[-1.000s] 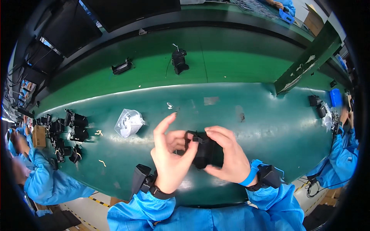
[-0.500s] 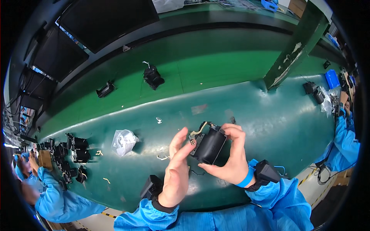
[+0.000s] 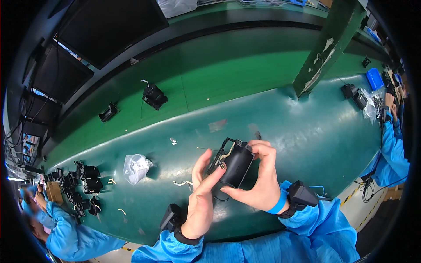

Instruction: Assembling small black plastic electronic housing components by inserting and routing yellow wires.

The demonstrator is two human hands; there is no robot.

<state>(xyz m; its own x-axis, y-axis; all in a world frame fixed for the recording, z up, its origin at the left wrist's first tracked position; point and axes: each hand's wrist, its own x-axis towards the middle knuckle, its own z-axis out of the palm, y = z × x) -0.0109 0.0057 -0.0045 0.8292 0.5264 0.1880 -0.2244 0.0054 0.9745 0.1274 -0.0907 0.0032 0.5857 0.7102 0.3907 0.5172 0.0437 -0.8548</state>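
A black device with a smooth rounded casing [image 3: 239,164] is held up over the bench in front of me. My right hand [image 3: 265,184] grips it from the right, thumb below and fingers along the upper edge. My left hand [image 3: 202,193] pinches its left side, where a thin black frame [image 3: 224,143] stands out and a beige cable [image 3: 229,151] runs down. That cable leads to a small connector [image 3: 222,165] at my left fingertip. How the frame is joined to the casing is hidden by my left fingers.
A clear plastic bag [image 3: 137,168] lies left of my hands, near loose cable pieces [image 3: 182,184]. Several black units [image 3: 90,179] stand farther left, beside a co-worker's sleeve [image 3: 74,232]. Two more black parts [image 3: 154,96] [image 3: 108,112] lie behind. A green post [image 3: 326,52] rises at the back right.
The black device has turned slightly in my hands, and the thin black frame now stands out at its upper left. My left fingers have shifted down over the connector. The view has swung a little.
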